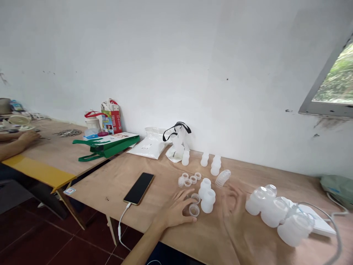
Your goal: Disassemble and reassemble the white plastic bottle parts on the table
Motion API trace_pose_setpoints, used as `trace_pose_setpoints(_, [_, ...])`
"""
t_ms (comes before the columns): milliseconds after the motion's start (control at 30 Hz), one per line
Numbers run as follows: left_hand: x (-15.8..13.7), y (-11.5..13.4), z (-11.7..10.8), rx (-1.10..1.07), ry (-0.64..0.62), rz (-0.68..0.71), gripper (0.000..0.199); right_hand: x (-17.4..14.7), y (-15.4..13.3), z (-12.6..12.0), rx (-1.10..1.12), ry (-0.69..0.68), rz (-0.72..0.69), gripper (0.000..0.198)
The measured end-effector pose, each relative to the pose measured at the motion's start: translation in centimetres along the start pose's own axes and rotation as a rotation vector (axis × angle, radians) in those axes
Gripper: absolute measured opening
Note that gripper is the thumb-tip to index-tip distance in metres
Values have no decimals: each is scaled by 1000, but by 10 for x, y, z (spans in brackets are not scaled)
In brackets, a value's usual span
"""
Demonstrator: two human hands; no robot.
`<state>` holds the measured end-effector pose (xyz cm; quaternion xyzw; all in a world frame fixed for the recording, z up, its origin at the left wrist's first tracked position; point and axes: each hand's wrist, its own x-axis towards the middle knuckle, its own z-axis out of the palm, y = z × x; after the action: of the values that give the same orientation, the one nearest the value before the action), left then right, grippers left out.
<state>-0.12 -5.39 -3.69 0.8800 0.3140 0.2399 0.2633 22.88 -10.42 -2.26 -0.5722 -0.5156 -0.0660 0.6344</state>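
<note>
My left hand (178, 209) rests on the table with thumb and fingers apart, curved around the left side of two translucent plastic rings (194, 210). Whether it touches them I cannot tell. Just right of the rings stand two milky white plastic bottles (207, 204) with open tops. My right hand (231, 202) is smeared by motion, to the right of these bottles, and its fingers are unclear. A clear ribbed plastic piece (223, 178) lies tilted beyond it. Farther back is a cluster of small clear rings (193, 179).
White bottles (215, 165) stand near the wall. Several bottles with clear domed tops (275, 211) sit at right, beside a white box (317, 221) and cable. A charging phone (139, 188), white bags (150, 143) and a green bag (113, 147) are left. Another person's hand (29, 137) is far left.
</note>
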Motion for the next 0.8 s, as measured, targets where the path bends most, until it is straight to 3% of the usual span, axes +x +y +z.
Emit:
trace_pose_setpoints(167, [1, 2, -4, 20, 18, 33, 51, 49, 26, 28, -151, -28, -53, 61])
trace_pose_setpoints(300, [2, 0, -4, 45, 11, 61, 41, 57, 63, 48, -207, -81, 14, 73])
trace_pose_setpoints(433, [3, -5, -1, 65, 8, 79, 37, 46, 90, 52, -200, -170, 68, 72])
trace_pose_setpoints(567, [4, -11, 3, 76, 26, 71, 38, 43, 99, 49, -193, -199, 106, 66])
trace_pose_setpoints(800, [1, -17, 5, -12, 54, 14, 50, 50, 98, 47, -141, -77, 83, 65])
